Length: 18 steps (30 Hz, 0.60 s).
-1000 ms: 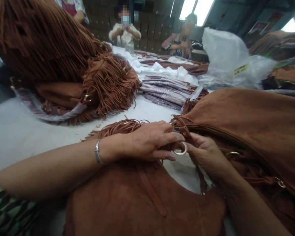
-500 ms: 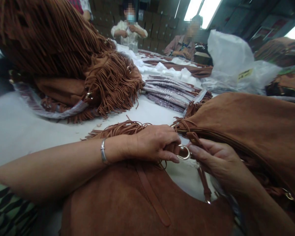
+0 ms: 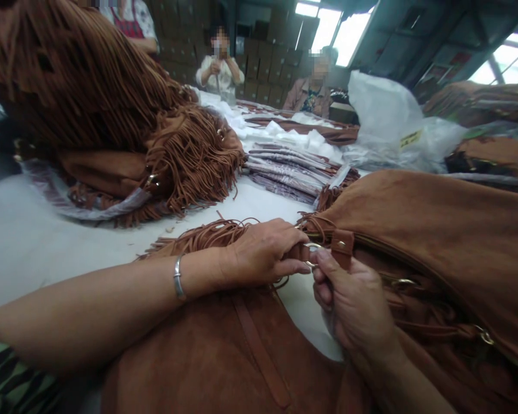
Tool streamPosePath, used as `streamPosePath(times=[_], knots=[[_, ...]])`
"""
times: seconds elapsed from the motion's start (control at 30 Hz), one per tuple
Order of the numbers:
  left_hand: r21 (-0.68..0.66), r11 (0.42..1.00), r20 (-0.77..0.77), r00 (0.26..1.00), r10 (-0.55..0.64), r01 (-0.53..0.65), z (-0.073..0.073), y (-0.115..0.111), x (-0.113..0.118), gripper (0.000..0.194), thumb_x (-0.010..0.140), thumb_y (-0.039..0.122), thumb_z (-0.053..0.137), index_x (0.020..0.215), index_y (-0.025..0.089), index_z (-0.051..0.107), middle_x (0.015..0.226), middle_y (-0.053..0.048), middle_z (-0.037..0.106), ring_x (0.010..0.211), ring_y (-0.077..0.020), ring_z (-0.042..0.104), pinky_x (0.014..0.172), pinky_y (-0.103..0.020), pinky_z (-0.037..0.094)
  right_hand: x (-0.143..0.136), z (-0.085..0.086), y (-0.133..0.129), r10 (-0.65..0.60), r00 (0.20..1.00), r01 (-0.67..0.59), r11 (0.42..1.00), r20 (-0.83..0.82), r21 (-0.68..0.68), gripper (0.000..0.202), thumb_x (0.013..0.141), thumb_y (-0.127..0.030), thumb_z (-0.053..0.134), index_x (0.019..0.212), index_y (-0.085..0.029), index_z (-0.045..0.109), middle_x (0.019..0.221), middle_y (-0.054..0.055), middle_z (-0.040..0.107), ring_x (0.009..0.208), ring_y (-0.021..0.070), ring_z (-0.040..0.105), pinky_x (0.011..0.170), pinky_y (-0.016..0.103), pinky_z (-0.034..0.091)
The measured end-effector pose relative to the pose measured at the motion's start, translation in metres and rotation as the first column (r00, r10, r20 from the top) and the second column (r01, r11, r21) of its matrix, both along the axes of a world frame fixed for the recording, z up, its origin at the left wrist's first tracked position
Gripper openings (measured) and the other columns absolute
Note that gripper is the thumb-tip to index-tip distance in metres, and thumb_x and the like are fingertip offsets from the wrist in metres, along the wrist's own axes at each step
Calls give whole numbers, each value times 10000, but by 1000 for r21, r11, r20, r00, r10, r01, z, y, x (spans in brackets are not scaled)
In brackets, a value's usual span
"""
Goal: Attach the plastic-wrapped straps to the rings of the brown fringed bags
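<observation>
A brown suede handbag [image 3: 190,356] lies in front of me, with a flat leather strip running down its face. My left hand [image 3: 265,253] is closed on a brown leather tab that carries a gold metal ring [image 3: 314,247]. Against that ring my right hand [image 3: 354,299] pinches a brown leather strap [image 3: 342,248], whose end with a gold stud sticks up above the fingers. The thumb partly hides where strap and ring meet, so I cannot tell whether the strap passes through. Fringe [image 3: 198,236] spreads out behind my left wrist.
Fringed brown bags [image 3: 112,103] are piled at the left. Plastic-wrapped straps [image 3: 285,169] lie stacked beyond my hands, and a clear plastic bag [image 3: 384,115] sits behind them. Another suede bag [image 3: 435,218] lies at the right. Several people are across the white table [image 3: 21,241].
My right hand has turned more upright and come closer to the left, its thumb now over the ring. The strap end now stands up. The view has shifted slightly.
</observation>
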State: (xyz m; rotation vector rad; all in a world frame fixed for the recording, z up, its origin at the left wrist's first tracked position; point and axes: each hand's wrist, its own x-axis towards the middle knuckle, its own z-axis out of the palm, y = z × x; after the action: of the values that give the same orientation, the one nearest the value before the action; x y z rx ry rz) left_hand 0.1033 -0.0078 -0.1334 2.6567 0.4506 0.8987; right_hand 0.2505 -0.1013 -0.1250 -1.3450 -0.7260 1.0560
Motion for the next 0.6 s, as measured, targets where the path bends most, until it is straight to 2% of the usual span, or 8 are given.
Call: streamPosePath(times=[0.17,0.27,0.43,0.5,0.6], knots=[[-9,975,11,975,-221,221,1,0,-5,280,871,357,561,951,96,623,856,-102,629,814,-177,557,755,-284,460,18,8,4,219,976,-215,965,11,-147,400,679,-502,734,656,-138,570,457,-56,473,293,6,299,295,132,178],[-41,962,-10,963,-270,269,3,-1,-7,256,878,345,553,914,104,632,862,-101,628,814,-170,553,764,-276,461,29,11,5,293,956,-285,938,9,-197,417,633,-478,777,613,-156,512,435,-79,413,304,5,283,300,129,174],[-55,942,-58,941,-333,330,4,-1,-7,244,889,339,536,884,116,633,920,-112,634,858,-173,557,787,-279,461,30,12,2,402,915,-386,880,3,-276,421,568,-482,812,644,-144,573,407,-99,341,327,0,236,316,128,162],[-41,952,-54,951,-304,302,4,0,-7,258,880,355,552,921,112,628,903,-108,635,848,-178,560,776,-287,461,25,11,1,370,928,-352,906,40,-235,424,561,-485,814,647,-140,582,421,-87,375,334,3,259,319,131,173],[-34,973,16,973,-229,229,4,1,-7,316,854,381,589,996,100,604,857,-88,633,824,-175,561,767,-288,457,11,6,-2,199,976,-194,979,83,-65,380,618,-468,789,669,-147,590,441,-76,414,338,14,311,323,135,197]])
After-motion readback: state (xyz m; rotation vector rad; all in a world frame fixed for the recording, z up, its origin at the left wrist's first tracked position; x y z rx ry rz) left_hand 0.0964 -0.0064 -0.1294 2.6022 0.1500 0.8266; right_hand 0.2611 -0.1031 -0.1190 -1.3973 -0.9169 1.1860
